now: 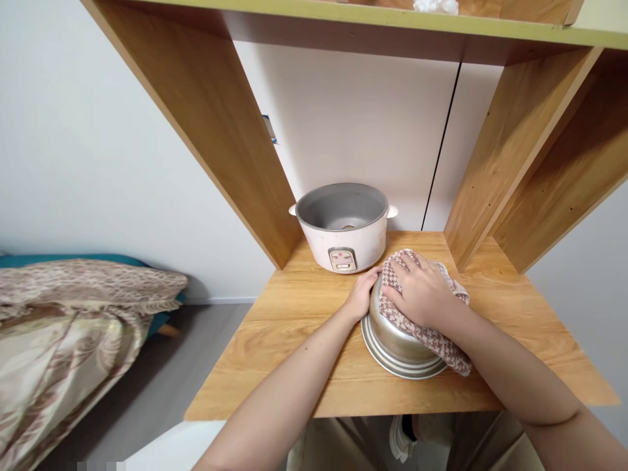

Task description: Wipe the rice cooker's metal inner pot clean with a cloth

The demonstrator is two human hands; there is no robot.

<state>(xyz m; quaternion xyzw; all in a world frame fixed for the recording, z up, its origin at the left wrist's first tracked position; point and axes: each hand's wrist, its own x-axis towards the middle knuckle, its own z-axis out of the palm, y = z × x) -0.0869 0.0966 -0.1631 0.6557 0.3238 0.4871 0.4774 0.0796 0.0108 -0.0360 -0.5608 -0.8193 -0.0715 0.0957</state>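
A silver metal inner pot (403, 335) rests upside down on the wooden desk, its wide ringed rim against the wood. My left hand (362, 294) steadies the pot, fingers curled against its left side and partly hidden behind it. A brown-and-white houndstooth cloth (454, 356) drapes over the pot's upturned base and down its right side. My right hand (419, 288) grips this cloth and presses it to the metal, fingers bent over the top. Just behind stands a white rice cooker body (314, 241), lidless, with a grey inside and nothing in it.
Wooden uprights (216, 131) and a shelf (343, 29) frame the desk (275, 340) on the left, right and above. Something white and crumpled (436, 6) lies on the shelf. To the left is a seat (88, 314) draped with patterned fabric.
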